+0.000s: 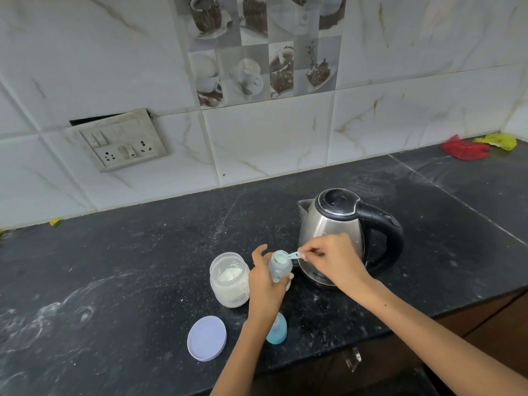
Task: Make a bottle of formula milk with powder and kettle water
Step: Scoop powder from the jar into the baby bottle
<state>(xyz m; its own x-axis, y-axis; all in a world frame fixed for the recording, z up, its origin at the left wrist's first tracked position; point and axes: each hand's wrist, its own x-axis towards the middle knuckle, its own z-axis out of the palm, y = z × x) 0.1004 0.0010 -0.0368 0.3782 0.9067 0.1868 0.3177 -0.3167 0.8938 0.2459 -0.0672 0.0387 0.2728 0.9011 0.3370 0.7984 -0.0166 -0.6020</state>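
Two hands worked over a dark counter (143, 267) dusted with pale powder, and the order of things ran down from the biggest. Largest was the steel kettle (331, 230), lid shut, standing behind the right hand with its spout toward the wall. Next came the open jar (230, 280) of white powder, just left of the bottle, with its lilac lid (207, 338) lying flat nearer the counter's edge. The bottle (280, 267) stood upright between jar and kettle, mouth open, and the left hand (264, 284) was wrapped round its body, holding it steady on the counter. A blue cap (277, 328), seemingly the bottle's top, stood behind the left wrist, partly hidden by it. Smallest was the pale green scoop (285, 255), pinched at its handle by the thumb and fingertips of the right hand (331, 261), its bowl right over the bottle's mouth. Whether powder was in the bowl could not be told. The step looked to be dosing powder into the bottle. To do it well, the bowl would need to sit centred over the narrow mouth and be turned over slowly, perhaps with a light tap on the rim, so that nothing spilled down the outside. The left hand should keep the bottle pressed down and upright throughout, and the scoop ought to be level, not heaped. Water from the kettle appeared not yet poured, though the bottle's contents were hard to read.
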